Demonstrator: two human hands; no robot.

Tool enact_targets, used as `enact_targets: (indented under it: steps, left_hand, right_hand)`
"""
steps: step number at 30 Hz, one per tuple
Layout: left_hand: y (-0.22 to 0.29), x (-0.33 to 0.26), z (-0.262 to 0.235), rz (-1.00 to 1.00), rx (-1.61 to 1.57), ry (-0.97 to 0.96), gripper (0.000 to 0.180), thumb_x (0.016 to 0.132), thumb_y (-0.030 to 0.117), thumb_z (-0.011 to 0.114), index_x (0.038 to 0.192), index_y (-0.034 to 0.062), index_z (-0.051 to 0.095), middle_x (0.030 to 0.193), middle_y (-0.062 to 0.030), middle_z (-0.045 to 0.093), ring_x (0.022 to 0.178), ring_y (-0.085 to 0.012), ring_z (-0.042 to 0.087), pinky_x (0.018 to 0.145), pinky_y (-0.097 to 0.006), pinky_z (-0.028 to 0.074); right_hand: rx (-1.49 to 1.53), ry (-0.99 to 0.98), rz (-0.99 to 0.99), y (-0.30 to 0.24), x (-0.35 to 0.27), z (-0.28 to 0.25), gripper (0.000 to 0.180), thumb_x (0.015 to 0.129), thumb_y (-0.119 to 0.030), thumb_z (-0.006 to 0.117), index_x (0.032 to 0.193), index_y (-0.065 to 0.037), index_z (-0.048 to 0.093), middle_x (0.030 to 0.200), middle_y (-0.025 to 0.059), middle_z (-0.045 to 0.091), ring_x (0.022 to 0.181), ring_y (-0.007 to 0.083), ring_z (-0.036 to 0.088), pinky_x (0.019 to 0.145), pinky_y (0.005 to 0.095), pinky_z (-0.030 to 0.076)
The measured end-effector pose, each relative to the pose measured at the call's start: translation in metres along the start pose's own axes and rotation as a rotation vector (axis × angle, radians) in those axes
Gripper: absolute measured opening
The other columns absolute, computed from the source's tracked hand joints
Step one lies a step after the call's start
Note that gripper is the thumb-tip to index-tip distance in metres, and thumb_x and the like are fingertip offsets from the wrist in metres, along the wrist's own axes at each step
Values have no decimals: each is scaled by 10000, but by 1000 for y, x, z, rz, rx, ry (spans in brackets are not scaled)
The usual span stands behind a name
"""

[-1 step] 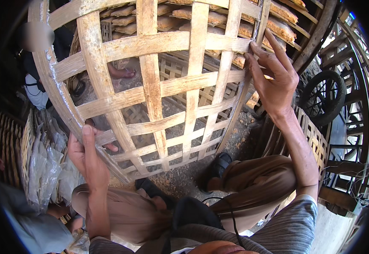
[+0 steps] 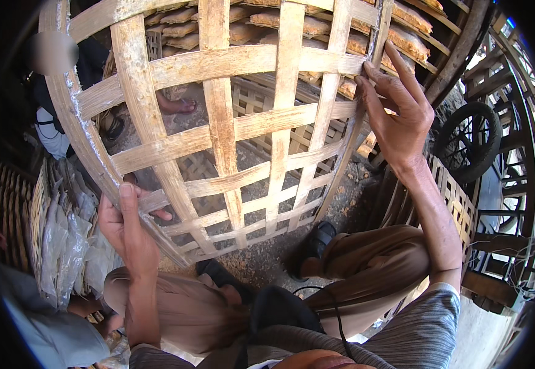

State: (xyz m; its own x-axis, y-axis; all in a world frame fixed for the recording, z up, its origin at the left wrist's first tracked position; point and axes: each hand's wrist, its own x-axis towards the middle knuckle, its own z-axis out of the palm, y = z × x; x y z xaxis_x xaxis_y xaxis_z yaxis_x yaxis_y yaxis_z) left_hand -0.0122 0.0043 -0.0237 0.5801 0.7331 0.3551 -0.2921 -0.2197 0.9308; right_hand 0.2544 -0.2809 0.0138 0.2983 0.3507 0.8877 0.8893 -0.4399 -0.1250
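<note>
A woven bamboo rack [image 2: 222, 123] with wide square gaps stands tilted up before me, filling the upper middle. Whitish residue runs along its left rim. My left hand [image 2: 131, 230] is closed on that rim near the lower left corner, thumb on the near side and fingertips showing through a gap. At the right rim, my right hand [image 2: 399, 117] pinches the edge between thumb and fingers, with one finger stretched upward along it. The rack's top end lies outside the picture.
Behind the rack, stacked trays carry flat orange-brown slabs [image 2: 409, 40]. Clear plastic packets [image 2: 64, 246] are bunched at left, near another person's sleeve [image 2: 52, 326]. A black spoked wheel [image 2: 471, 141] and another woven rack [image 2: 455, 190] stand at right. Another person's foot [image 2: 178, 106] shows beyond the weave.
</note>
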Motion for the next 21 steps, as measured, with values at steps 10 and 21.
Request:
enact_targets:
  steps: [10,21]
  left_hand:
    - [0,-3,7,20,-22,-24,239,1098,216,546,987,5,562,810,-58,619,611,-115,613,573,-261,505]
    - [-7,4,5,81,-50,65,248,1100,244,564,983,28,593,796,-41,610,649,-93,573,618,-252,462]
  right_hand:
    - [-6,-62,68,-1,11,10,88,881,-30,771,943,8,722,1468,239,575,1037,300,763,774,359,660]
    - [40,-190,20,-8,-7,-7,244,853,-41,821,1075,-34,720,1008,103,740,867,216,728,772,358,598]
